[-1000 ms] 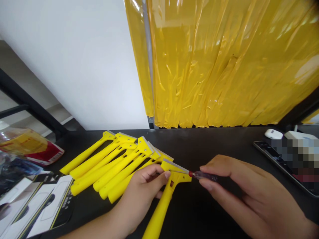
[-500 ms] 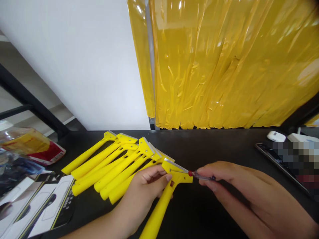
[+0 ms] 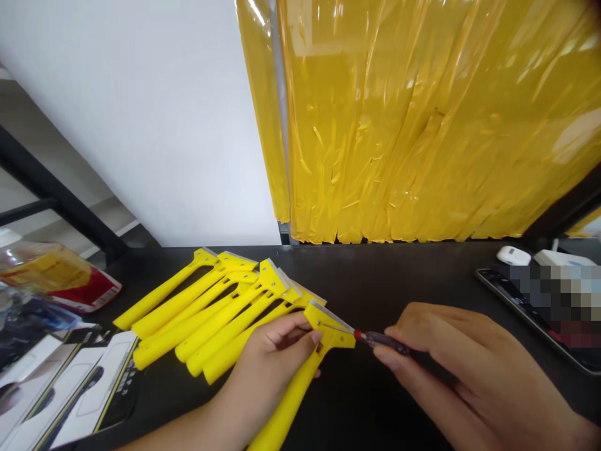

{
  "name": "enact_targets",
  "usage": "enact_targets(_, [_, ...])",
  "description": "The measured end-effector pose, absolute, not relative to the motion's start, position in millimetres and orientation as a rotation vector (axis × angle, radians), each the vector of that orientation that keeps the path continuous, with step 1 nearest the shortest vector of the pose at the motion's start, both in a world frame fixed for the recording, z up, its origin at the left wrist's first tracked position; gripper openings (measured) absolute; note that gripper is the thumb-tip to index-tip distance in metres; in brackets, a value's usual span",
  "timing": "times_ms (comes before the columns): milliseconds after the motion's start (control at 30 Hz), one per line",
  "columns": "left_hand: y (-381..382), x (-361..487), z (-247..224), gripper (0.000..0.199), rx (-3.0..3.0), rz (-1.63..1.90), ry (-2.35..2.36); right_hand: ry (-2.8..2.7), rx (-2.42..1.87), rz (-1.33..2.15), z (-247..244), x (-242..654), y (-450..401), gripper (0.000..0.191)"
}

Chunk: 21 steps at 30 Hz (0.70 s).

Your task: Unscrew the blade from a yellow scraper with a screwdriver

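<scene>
My left hand (image 3: 277,357) pinches a yellow scraper (image 3: 300,388) near its head, its handle slanting down to the bottom edge. A metal blade strip runs along the upper edge of that head. Between the thumb and fingers of my right hand (image 3: 451,363) is a small screwdriver (image 3: 382,341) with a dark translucent handle and a red collar. Its thin shaft points left across the scraper head, with the tip at or near a screw; I cannot tell whether it is seated. Several more yellow scrapers (image 3: 211,319) lie overlapping in a row left of my hands.
White-and-black card packages (image 3: 89,388) lie at lower left, beside a red-and-yellow plastic bag (image 3: 61,275). At right on the black table (image 3: 375,275) are a phone (image 3: 498,294), a white earbud case (image 3: 513,255) and a white box (image 3: 563,258). Yellow plastic strips (image 3: 399,125) hang behind.
The screwdriver's handle has turned and tilted lower, and my right fingers have shifted on it. The held scraper has moved slightly left in view.
</scene>
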State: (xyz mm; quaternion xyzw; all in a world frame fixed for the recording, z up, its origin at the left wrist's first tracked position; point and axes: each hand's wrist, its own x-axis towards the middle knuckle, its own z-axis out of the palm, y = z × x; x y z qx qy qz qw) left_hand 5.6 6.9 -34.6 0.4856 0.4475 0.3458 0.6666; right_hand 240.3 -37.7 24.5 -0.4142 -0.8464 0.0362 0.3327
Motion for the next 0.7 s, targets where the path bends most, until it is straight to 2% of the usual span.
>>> enact_targets(100, [7,6,-36,0.029,1.105,0.779,1.014,-2.190,-1.051,0.085,23,237,-38,0.023])
enact_targets(233, [8,3,-34,0.029,1.026,0.755,1.018,-2.005,-1.119,0.124,19,237,-38,0.004])
enact_targets(267, [8,2,-33,0.030,1.008,0.752,1.024,-1.906,-1.144,0.165,19,238,-38,0.006])
enact_targets(333, [10,0,-30,0.034,0.985,0.763,1.032,-1.641,-1.143,0.331,20,241,-36,0.011])
enact_targets(433, [14,-4,-25,0.037,0.936,0.801,1.026,-1.290,-0.996,0.701,29,248,-25,0.006])
enact_targets(500, [17,-5,-24,0.034,0.899,0.818,1.016,-1.193,-0.881,0.937,37,252,-14,0.013])
enact_targets(600, [20,-5,-25,0.030,0.860,0.879,1.015,-1.164,-0.868,1.147,43,252,3,0.020])
enact_targets(700, [23,-4,-26,0.026,0.844,0.990,0.981,-1.514,-1.148,1.053,29,245,14,0.019])
